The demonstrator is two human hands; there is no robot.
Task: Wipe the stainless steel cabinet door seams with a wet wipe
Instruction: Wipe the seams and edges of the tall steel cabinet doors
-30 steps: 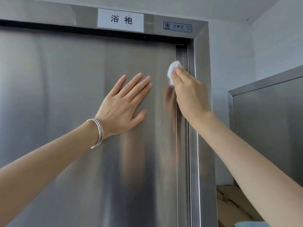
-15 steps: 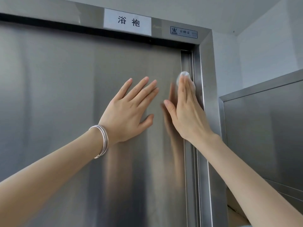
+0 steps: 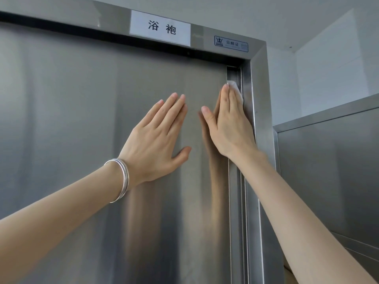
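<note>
A tall stainless steel cabinet door (image 3: 82, 119) fills the view, with its vertical seam (image 3: 239, 201) running down the right side beside the frame. My right hand (image 3: 229, 124) lies flat on that seam near the top corner, fingers straight and pointing up, pressing a white wet wipe (image 3: 235, 88) against the metal. Only the wipe's upper edge shows past my fingertips. My left hand (image 3: 155, 138), with silver bangles on the wrist, rests flat and spread on the door face just left of the right hand.
The steel frame (image 3: 262, 140) borders the seam on the right. A white label (image 3: 160, 28) and a small blue sticker (image 3: 230, 44) sit on the top rail. A second steel cabinet (image 3: 328, 160) stands to the right, against a white wall.
My right hand has flattened from a pinched grip and slid the wipe up the seam toward the top corner. The left hand stays flat on the door.
</note>
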